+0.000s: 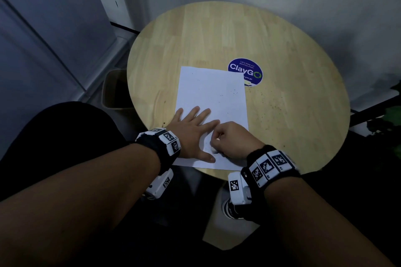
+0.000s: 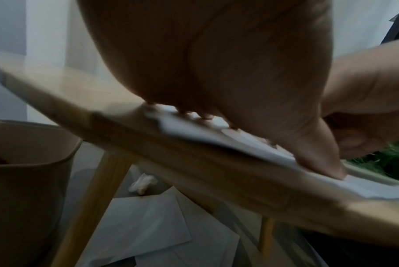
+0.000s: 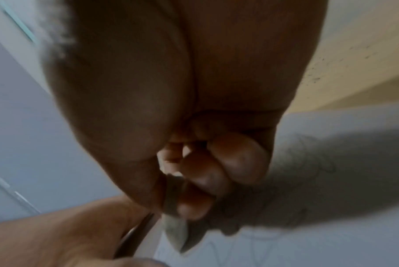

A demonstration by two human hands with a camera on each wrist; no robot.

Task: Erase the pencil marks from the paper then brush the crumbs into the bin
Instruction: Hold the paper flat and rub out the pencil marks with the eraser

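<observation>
A white sheet of paper [image 1: 211, 102] lies on the round wooden table [image 1: 282, 50], its near end by the table's front edge. My left hand [image 1: 193, 132] lies flat on the paper's near left part, fingers spread and straight, pressing it down [image 2: 251, 90]. My right hand [image 1: 232, 138] is curled beside it and pinches a small white eraser [image 1: 213, 150] whose tip touches the paper [image 3: 175, 233]. Faint pencil marks [image 3: 312, 162] show on the paper right of the eraser. Dark crumbs [image 1: 235, 93] dot the paper's right side and the table [image 1: 271, 104].
A tan bin [image 1: 114, 91] stands on the floor left of the table, partly under its edge [image 2: 29, 162]. A round blue ClayGo sticker [image 1: 247, 69] sits by the paper's far right corner. Loose sheets and a crumpled tissue [image 2: 143, 182] lie on the floor under the table.
</observation>
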